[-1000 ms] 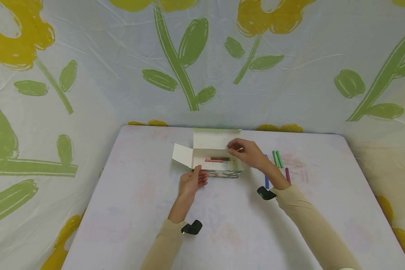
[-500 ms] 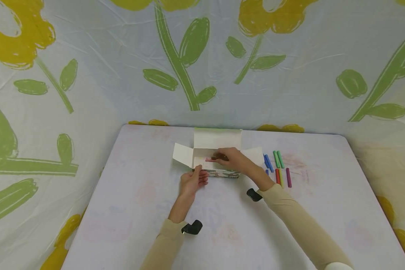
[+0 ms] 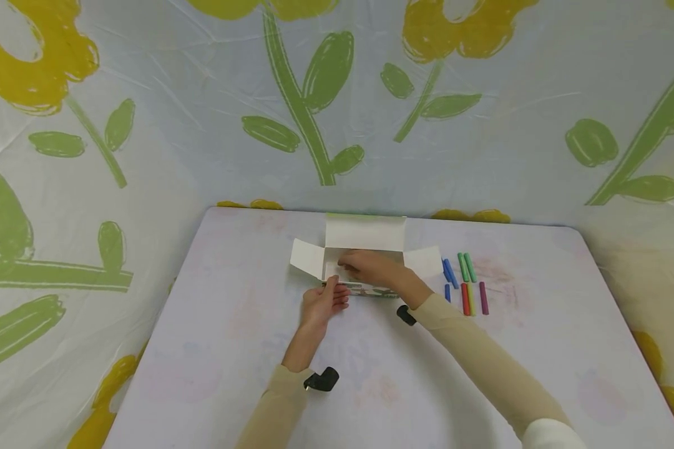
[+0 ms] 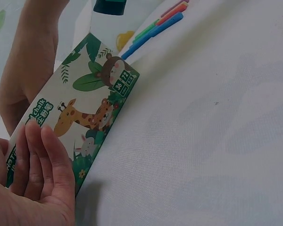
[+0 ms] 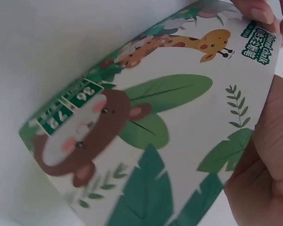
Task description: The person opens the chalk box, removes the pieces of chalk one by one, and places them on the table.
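Note:
A chalk box [image 3: 373, 290] printed with animals and leaves lies on the table, its flaps spread out. My left hand [image 3: 317, 304] holds its front wall near the left corner, thumb over the rim. In the left wrist view the left hand's fingers [image 4: 49, 162] lie along the printed face. My right hand [image 3: 375, 268] reaches down inside the box, its fingertips towards the left end. The box wall hides those fingers in the right wrist view, where the right hand [image 5: 269, 155] shows behind the edge. Whether it holds chalk cannot be seen.
Right of the box lie blue chalk sticks [image 3: 452, 274], green sticks [image 3: 470, 268], a red stick [image 3: 465, 300], a yellow stick [image 3: 471, 299] and a purple stick [image 3: 484, 298]. The white table [image 3: 371, 386] meets a flower-printed cloth [image 3: 202, 156] behind.
My right hand has moved left and down, from above the box's right end into its left part. The pink and brown sticks seen inside earlier are now covered. My left hand stays put.

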`<state>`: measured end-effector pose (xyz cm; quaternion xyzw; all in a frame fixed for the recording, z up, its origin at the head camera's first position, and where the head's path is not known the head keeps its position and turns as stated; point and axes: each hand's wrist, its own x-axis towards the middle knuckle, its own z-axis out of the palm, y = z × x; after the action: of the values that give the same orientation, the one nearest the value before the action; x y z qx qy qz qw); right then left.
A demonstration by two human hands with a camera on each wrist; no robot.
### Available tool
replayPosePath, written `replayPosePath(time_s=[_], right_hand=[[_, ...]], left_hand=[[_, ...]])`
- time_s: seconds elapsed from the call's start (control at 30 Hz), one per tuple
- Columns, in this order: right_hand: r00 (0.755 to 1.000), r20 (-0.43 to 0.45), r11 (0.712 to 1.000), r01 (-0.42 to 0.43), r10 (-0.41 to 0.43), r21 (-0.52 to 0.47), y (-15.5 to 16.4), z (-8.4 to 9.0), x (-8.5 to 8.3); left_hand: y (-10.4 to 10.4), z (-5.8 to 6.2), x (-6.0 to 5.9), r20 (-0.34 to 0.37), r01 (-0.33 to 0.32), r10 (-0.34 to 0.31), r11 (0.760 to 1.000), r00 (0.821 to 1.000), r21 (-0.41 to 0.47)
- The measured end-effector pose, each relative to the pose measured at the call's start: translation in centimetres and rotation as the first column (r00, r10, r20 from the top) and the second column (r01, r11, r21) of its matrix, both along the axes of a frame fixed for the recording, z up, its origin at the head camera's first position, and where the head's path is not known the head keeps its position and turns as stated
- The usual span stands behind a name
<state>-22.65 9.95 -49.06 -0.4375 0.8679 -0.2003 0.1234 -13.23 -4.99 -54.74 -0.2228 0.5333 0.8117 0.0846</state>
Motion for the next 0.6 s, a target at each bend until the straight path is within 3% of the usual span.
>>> replayPosePath(time_s=[0.13,0.3,0.43,0.6], right_hand=[[0.981,-0.178,0.982,-0.047,0.080,0.183,-0.8,0.1,0.0],[0.898,-0.374,0.922,-0.082,0.234,0.379,-1.2,-0.2,-0.3],[0.850,-0.434,0.898,-0.097,0.298,0.428,-1.4,-0.4,-0.5],[0.828,-0.453,0.884,-0.102,0.330,0.457,-1.7,-0.3,-0.6]], left_hand=[[0.0,0.1,0.1,-0.002,0.000,0.000,1.000,1.000,0.004],[0.1,0.2,0.1,-0.016,0.003,-0.003,1.000,1.000,0.014],[0.1,0.2,-0.1,-0.022,0.003,-0.002,1.000,1.000,0.017],[0.2,0.2,-0.1,-0.019,-0.004,0.004,1.000,1.000,0.006]])
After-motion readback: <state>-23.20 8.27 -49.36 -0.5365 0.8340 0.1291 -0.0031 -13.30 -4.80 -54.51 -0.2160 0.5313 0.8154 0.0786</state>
